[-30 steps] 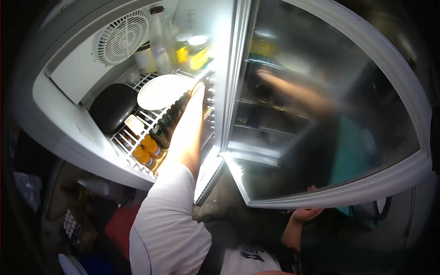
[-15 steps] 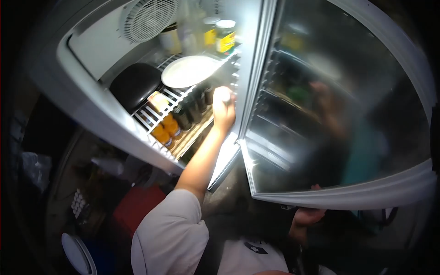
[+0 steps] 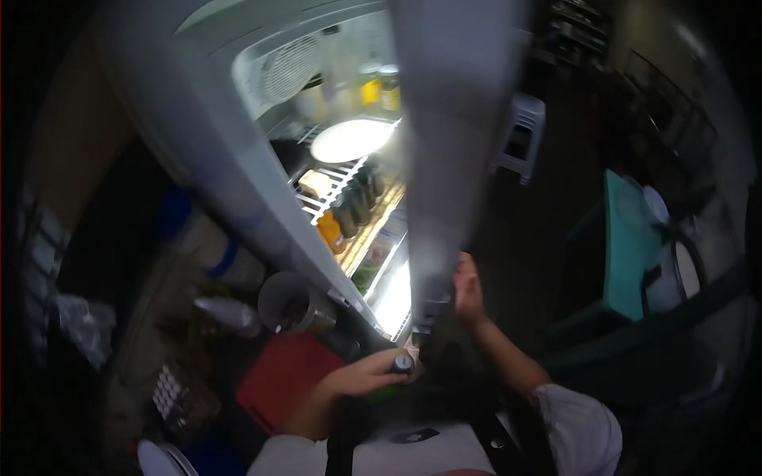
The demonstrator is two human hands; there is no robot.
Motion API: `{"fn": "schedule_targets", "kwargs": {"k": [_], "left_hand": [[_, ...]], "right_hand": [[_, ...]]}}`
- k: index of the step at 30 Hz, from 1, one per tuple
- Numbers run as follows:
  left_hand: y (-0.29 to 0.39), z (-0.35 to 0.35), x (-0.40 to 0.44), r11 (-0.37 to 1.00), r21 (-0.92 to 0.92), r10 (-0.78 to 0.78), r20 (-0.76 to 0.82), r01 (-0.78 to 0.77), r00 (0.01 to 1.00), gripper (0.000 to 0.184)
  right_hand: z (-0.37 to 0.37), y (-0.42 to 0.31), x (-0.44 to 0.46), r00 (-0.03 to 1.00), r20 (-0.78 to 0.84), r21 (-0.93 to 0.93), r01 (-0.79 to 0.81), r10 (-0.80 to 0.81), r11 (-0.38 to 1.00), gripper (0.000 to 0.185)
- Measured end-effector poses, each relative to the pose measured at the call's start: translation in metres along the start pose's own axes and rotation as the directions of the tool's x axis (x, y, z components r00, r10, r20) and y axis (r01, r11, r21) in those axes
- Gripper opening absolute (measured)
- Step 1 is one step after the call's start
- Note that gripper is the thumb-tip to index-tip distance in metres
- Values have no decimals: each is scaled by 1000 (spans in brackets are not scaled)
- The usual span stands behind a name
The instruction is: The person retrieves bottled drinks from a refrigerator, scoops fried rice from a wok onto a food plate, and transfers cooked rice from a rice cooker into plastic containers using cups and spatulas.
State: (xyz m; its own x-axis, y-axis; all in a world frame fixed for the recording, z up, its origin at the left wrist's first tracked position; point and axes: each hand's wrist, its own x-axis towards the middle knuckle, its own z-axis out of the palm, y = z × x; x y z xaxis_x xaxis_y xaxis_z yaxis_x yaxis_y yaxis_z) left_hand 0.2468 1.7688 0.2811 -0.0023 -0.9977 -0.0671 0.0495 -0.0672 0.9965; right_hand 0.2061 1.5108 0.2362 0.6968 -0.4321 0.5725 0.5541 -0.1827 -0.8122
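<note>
My left hand (image 3: 367, 374) is closed around a small bottle (image 3: 402, 364) with a dark cap, held close to my body; a bit of green shows below my fingers. My right hand (image 3: 468, 289) lies with fingers stretched out against the outer side of the fridge door (image 3: 452, 159), which stands partly open and is seen nearly edge-on. Inside the lit fridge (image 3: 230, 159), a white plate (image 3: 349, 141) rests on the wire shelf (image 3: 337, 186). Dark bottles (image 3: 359, 202) and an orange bottle (image 3: 330, 230) stand below it, and yellow-labelled jars (image 3: 389, 87) are behind.
On the left are a red board (image 3: 290, 377), a round container (image 3: 290, 305), a pale bottle (image 3: 228, 315) and a tray of eggs (image 3: 167, 393). A turquoise table or board (image 3: 623, 246) stands at the right, with a white stool (image 3: 522, 139) farther back.
My left hand has come out of the fridge with the bottle and is now near my body. The door has swung toward the fridge, with my right hand on its outer side.
</note>
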Motion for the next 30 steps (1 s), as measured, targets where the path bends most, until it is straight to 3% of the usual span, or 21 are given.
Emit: {"fn": "schedule_targets", "kwargs": {"k": [3, 5, 7, 9, 12, 15, 16, 19, 21, 23, 25, 26, 28, 30], "left_hand": [[-3, 9, 17, 987, 156, 43, -41, -36, 998, 13], [-17, 2, 31, 988, 156, 4, -101, 12, 995, 13], [-24, -4, 49, 987, 154, -22, -176, 50, 984, 13], [-22, -12, 74, 999, -44, -4, -310, -10, 951, 13], [-33, -36, 129, 994, -107, -13, -345, -26, 939, 14], [-41, -73, 213, 985, -169, -35, -373, -31, 927, 14], [-37, -87, 248, 977, -189, 18, -382, -97, 924, 15], [11, -128, 363, 928, -244, 159, -422, -281, 892, 19], [66, -150, 437, 908, -208, 225, -489, -363, 843, 19], [121, -181, 513, 899, 39, 388, -535, -437, 750, 18], [190, -202, 575, 882, 316, 467, -676, -349, 570, 14], [215, -231, 602, 867, 416, 496, -676, -274, 545, 13], [268, -268, 649, 784, 582, 621, -731, -218, 282, 16], [294, -371, 695, 737, 621, 660, -747, -268, 83, 28]], "right_hand": [[25, 11, 9, 1000, 23, -37, 18, -18, 999, 56], [32, 18, 22, 988, 142, -117, 86, -69, 989, 47], [33, 33, 29, 970, 243, -152, 66, -27, 986, 23], [21, 44, 41, 887, 416, -163, -144, 201, 976, 22], [-29, 80, 59, 762, 598, -213, -148, 248, 966, 22], [-107, 115, 81, 775, 532, -301, -202, 340, 932, 24], [-141, 123, 92, 771, 538, -310, -195, 341, 931, 24], [-244, 132, 121, 846, 326, -398, -282, 422, 873, 20], [-315, 128, 134, 845, 89, -388, -458, 527, 800, 18], [-389, 122, 138, 825, -179, -411, -557, 536, 721, 18], [-453, 114, 133, 770, -435, -453, -636, 467, 625, 18], [-477, 103, 132, 732, -520, -462, -674, 440, 577, 19], [-516, 94, 116, 651, -646, -448, -746, 398, 492, 21], [-543, 82, 105, 567, -731, -445, -818, 380, 365, 22]]}}
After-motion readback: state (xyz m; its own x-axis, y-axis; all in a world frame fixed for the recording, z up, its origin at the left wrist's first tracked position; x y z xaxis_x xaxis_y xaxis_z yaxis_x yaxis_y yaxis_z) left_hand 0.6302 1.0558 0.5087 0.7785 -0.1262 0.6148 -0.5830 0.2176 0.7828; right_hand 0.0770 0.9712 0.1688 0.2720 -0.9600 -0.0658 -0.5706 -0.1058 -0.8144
